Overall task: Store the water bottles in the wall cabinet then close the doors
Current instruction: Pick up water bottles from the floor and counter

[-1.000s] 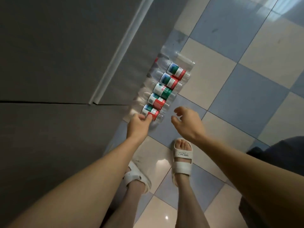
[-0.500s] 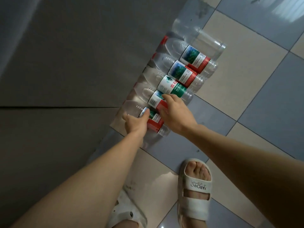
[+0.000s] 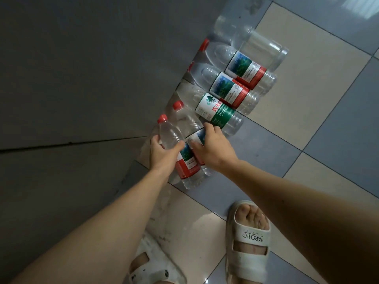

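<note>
Several clear water bottles stand in a row on the tiled floor against a grey cabinet front (image 3: 82, 78). My left hand (image 3: 163, 154) grips the nearest red-capped bottle (image 3: 170, 136) around its shoulder, with its red label below my fingers. My right hand (image 3: 213, 148) grips the second bottle (image 3: 185, 119) at its label. Behind them are a green-labelled bottle (image 3: 215, 111), two larger red-labelled bottles (image 3: 231, 90) (image 3: 246, 69), and an unlabelled clear bottle (image 3: 256, 44) at the far end.
The floor (image 3: 307, 130) is chequered in beige and blue-grey tiles. My feet in white sandals (image 3: 248, 242) stand just below the bottles. A horizontal seam (image 3: 71, 142) crosses the cabinet front at left.
The camera has come closer to the bottles. My left hand has lifted or tipped the nearest bottle, and its red cap now shows. My right hand has closed round the second bottle's label.
</note>
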Available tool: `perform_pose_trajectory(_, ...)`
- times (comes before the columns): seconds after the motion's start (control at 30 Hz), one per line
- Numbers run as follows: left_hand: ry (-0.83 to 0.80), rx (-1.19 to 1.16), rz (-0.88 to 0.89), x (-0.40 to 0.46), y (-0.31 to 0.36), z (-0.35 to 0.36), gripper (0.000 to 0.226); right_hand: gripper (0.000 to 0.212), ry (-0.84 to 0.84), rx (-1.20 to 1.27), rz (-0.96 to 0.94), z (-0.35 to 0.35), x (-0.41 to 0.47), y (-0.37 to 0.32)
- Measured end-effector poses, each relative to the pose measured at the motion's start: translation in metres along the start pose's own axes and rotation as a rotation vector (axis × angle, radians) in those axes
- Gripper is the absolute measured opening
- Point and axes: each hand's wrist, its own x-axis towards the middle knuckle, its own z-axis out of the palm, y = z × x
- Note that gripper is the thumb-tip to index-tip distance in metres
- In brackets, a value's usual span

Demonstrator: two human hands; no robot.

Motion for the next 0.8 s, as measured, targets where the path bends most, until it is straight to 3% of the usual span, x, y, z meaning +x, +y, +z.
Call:
perform_pose_trajectory(0.13,-0.023,-0.033,-0.017,0.007,0.005,0.003,0.069,0.067,-0.01,0.025,0.056,0.011,0.018,-0.004)
perform_pose_trajectory(0.3,-0.101,0.01,0.029,-0.006,0.003,-0.005,0.054,0.059,-0.011,0.072,0.088,0.007,0.006,0.008)
perform_pose_trajectory(0.63,-0.359,0.203,0.389,-0.084,0.078,0.003,0.064,0.072,0.259,0.457,0.079,-0.079,-0.076,0.03)
perform_pose_trajectory(0.8,-0.467,0.208,0.547,-0.113,0.139,0.046,0.063,0.081,0.478,0.496,0.095,-0.141,-0.085,0.045)
